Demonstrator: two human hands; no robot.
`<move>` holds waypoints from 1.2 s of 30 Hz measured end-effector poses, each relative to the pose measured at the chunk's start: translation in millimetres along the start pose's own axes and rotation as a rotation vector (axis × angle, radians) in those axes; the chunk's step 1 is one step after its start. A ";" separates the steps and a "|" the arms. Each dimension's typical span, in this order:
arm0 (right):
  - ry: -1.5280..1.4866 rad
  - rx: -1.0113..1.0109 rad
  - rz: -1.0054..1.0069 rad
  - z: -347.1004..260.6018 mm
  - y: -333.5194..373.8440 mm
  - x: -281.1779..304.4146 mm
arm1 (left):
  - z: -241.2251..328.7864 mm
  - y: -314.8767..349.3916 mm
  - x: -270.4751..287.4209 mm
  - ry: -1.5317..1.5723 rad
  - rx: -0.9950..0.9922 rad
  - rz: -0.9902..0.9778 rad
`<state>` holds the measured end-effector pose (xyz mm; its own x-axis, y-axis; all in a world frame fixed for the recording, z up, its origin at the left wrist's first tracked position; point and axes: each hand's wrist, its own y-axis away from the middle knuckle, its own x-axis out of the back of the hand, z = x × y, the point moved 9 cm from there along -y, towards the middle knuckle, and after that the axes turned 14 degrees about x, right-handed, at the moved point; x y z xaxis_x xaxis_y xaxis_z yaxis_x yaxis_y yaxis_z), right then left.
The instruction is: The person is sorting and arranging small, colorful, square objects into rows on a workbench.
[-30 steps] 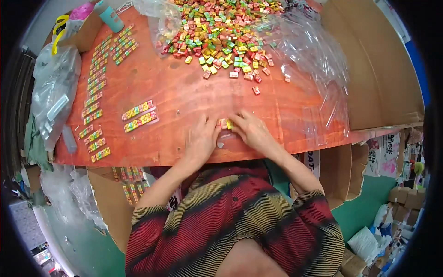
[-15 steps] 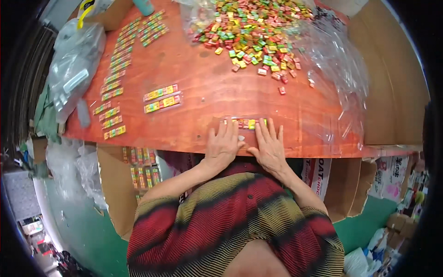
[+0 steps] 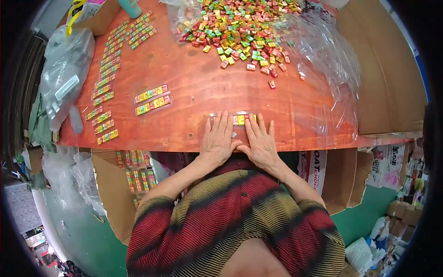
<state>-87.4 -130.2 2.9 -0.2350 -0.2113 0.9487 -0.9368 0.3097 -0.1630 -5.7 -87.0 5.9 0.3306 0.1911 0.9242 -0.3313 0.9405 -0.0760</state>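
Note:
A row of small red and yellow packets (image 3: 238, 120) lies in a clear plastic sleeve close to the table's near edge. My left hand (image 3: 217, 139) is stretched flat over the left part of the row, fingers forward. Over its right end lies my right hand (image 3: 260, 142), also flat with straight fingers. Both thumbs point inward, their tips nearly touching. A little white scrap (image 3: 234, 135) shows beside my left hand. My fingers cover much of the row. To the left, two wrapped rows of similar packets (image 3: 153, 105) lie one behind the other.
A big heap of loose packets (image 3: 242, 34) covers the far middle of the orange table (image 3: 194, 131). Several wrapped rows (image 3: 105, 69) line its left side. Clear plastic film (image 3: 330, 60) and a tall cardboard box (image 3: 390, 83) stand at right. An open carton (image 3: 110, 180) holds more rows below.
My hands have slid slightly apart along the row, showing different packets between them, and the thumbs have come closer together. The whole view has shifted a little.

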 end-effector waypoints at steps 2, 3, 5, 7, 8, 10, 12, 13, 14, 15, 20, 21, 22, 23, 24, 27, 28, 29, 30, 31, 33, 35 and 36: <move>-0.007 -0.008 -0.006 -0.7 -1.4 0.6 | -1.5 -0.5 1.1 0.011 0.015 0.003; -0.008 -0.006 -0.005 -2.0 -1.7 0.2 | -3.0 -0.3 2.1 0.023 0.030 0.005; -0.022 0.038 -0.011 -8.2 -4.8 -1.9 | -3.8 2.6 2.7 -0.045 0.031 0.003; -0.051 0.061 -0.033 -14.6 -10.2 -9.6 | -8.1 3.0 2.3 -0.117 0.037 0.004; -0.080 0.078 -0.058 -19.6 -15.4 -13.8 | -11.8 0.9 4.1 -0.107 0.044 0.025; -0.145 0.080 -0.064 -25.5 -29.9 -11.2 | -19.4 1.1 9.5 -0.103 0.057 0.053; -0.482 0.097 -0.019 -32.0 -41.9 -14.7 | -38.4 -1.7 14.9 -0.184 0.230 -0.057; -0.473 0.142 -0.071 -40.0 -50.1 -22.4 | -51.8 3.4 19.0 -0.199 0.266 -0.006; -0.552 0.203 -0.060 -52.2 -61.3 -22.2 | -71.0 11.1 22.2 -0.243 0.320 0.055; -0.623 0.256 -0.050 -63.3 -69.2 -21.3 | -88.5 15.2 29.8 -0.203 0.408 0.080; -0.676 0.263 0.266 -56.4 -58.1 16.8 | -148.6 24.4 51.5 -0.304 0.588 0.134; -0.655 0.245 0.267 -44.0 -49.6 23.6 | -159.1 21.9 54.2 -0.377 0.570 0.135; -0.457 0.173 0.343 -19.1 -33.2 39.1 | -165.1 16.7 54.9 -0.355 0.550 0.132; -0.261 0.104 0.414 3.9 -14.9 55.0 | -171.4 12.0 56.1 -0.344 0.556 0.108; -0.011 0.035 0.600 23.3 7.2 74.9 | -177.7 12.2 59.0 -0.348 0.578 0.085; 0.297 -0.367 0.472 89.7 60.6 78.6 | -184.1 13.3 71.0 -0.368 0.655 0.179; 0.309 -0.374 0.482 93.9 67.6 70.3 | -178.9 15.4 71.2 -0.362 0.641 0.187; 0.349 -0.383 0.345 99.4 69.7 51.5 | -164.0 16.1 75.9 -0.346 0.549 0.287; 0.386 -0.393 0.204 100.6 70.2 39.5 | -147.4 15.4 78.0 -0.326 0.457 0.382; 0.350 -0.422 0.141 99.1 69.7 29.3 | -122.3 10.9 72.4 -0.318 0.298 0.439; 0.225 -0.368 0.246 87.1 57.7 22.2 | -63.6 1.4 56.6 -0.127 0.076 0.404; 0.129 -0.293 0.346 68.8 38.9 28.3 | -8.0 -11.8 36.1 -0.016 -0.019 0.207; 0.033 -0.205 0.436 57.8 33.4 38.3 | 15.0 -14.2 25.9 0.010 -0.079 0.169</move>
<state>-142.7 -181.5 18.2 -0.5831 0.0077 0.8124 -0.6815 0.5398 -0.4942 -5.7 -99.6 36.5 0.2849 0.3505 0.8922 -0.3128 0.9138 -0.2591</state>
